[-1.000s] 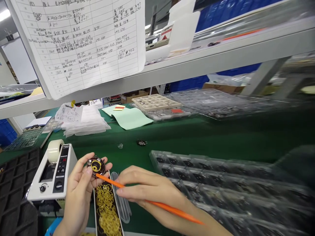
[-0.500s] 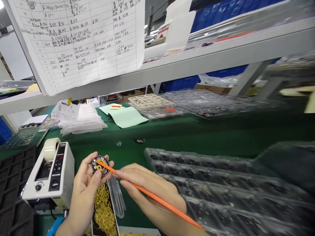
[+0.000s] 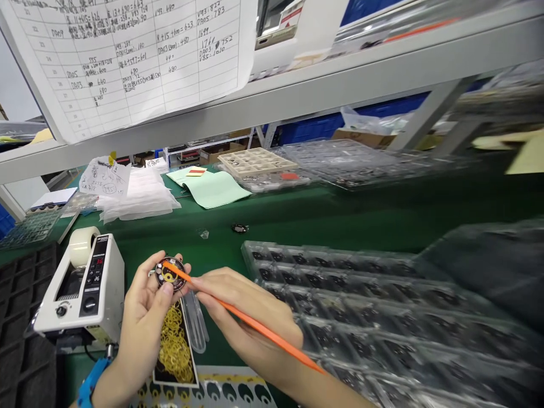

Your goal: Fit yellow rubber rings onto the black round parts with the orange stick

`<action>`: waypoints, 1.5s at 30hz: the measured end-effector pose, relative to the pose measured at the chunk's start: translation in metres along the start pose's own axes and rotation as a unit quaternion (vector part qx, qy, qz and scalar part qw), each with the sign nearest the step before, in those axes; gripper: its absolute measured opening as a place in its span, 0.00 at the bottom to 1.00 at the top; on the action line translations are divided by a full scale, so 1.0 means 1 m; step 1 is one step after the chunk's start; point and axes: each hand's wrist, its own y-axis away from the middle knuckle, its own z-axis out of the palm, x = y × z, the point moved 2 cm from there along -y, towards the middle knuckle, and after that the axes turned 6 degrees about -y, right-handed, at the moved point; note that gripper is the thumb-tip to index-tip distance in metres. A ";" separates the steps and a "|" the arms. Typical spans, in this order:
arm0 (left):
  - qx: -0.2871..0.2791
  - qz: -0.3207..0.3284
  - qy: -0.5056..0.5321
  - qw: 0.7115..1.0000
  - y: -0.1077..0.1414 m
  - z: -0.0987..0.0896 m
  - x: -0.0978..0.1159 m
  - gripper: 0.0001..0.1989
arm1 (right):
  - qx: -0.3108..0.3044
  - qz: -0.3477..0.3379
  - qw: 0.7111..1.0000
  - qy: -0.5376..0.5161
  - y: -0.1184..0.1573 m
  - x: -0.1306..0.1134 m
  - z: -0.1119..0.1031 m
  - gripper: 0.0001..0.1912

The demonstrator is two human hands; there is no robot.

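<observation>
My left hand (image 3: 147, 309) grips a small round watch-like part (image 3: 170, 281) by its rim, its dark face with yellow and pale marks turned up. Pinched in my right hand (image 3: 250, 317) is a slim orange stick (image 3: 263, 330), held like a pen. Its tip rests on or just over the face of the round part; whether it touches, I cannot tell. Below my left hand lies an open box of thin yellow rings (image 3: 176, 348). A sheet with dark and yellow ring shapes (image 3: 229, 388) is partly hidden by my right arm.
A white tape dispenser (image 3: 83, 289) stands on the left beside a black compartment tray (image 3: 25, 334). Clear plastic trays (image 3: 323, 277) with dark parts fill the right. A small dark part (image 3: 240, 228) lies on the green mat. Overhead, a handwritten sheet (image 3: 140, 62) hangs from the shelf.
The view has tilted down, so things sit higher in the picture and more of the ring sheet shows. Both hands keep their hold, the orange tip still at the round part's face.
</observation>
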 end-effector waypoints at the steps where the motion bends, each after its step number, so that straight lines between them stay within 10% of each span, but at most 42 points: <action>1: 0.002 0.000 -0.003 1.000 0.000 0.000 -0.001 0.20 | 0.000 0.000 1.000 0.001 0.000 0.000 0.000 0.19; 11: -0.005 0.008 -0.056 0.998 -0.007 -0.007 -0.008 0.24 | -0.029 -0.057 0.996 0.063 -0.001 0.000 0.004 0.12; 21: 0.006 -0.064 -0.072 0.995 -0.024 -0.015 -0.014 0.21 | -0.208 -0.138 0.926 0.285 0.001 -0.003 0.015 0.14; 26: -0.016 -0.077 -0.056 0.995 -0.025 -0.014 -0.012 0.16 | -0.094 0.012 0.993 0.069 -0.012 -0.002 -0.012 0.10; 33: -0.047 -0.036 -0.121 0.991 -0.018 -0.004 -0.001 0.09 | 0.105 0.180 0.978 -0.015 -0.016 0.004 -0.037 0.15; 45: 0.056 0.041 -0.211 0.975 -0.017 -0.012 -0.006 0.07 | -0.082 0.083 0.990 0.077 0.000 0.009 0.001 0.13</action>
